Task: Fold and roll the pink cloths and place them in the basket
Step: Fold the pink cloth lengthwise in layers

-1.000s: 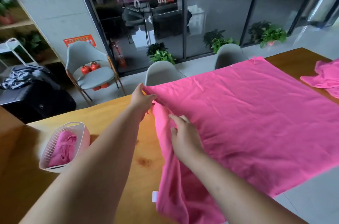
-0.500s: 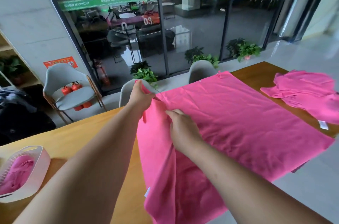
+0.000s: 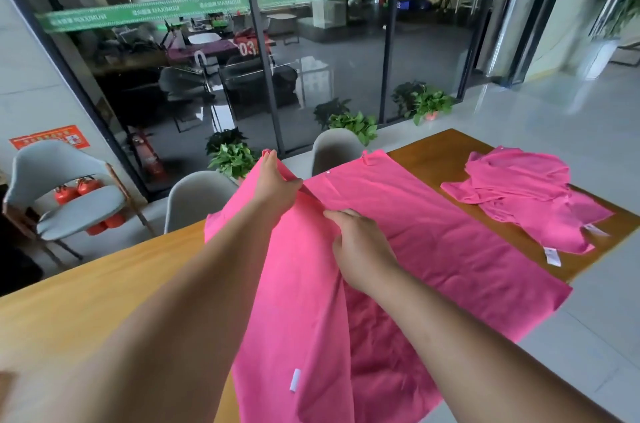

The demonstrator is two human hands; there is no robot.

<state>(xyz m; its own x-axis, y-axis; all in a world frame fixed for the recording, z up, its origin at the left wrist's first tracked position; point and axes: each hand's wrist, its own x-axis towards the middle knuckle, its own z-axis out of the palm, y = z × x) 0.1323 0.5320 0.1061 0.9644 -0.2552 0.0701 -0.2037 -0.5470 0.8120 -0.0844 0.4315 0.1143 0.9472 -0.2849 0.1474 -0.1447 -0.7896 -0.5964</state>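
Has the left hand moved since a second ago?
Yes. The left hand, gripping a corner of the pink cloth, has gone right: it was left of the near grey chair, now it is right of it.

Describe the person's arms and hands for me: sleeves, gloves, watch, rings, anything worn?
Nothing worn shows. The left hand and right hand are bare, with no gloves or rings in view. The left forearm and right forearm are bare to the frame's edge, with no sleeve or cuff, and neither wrist carries a watch or band.
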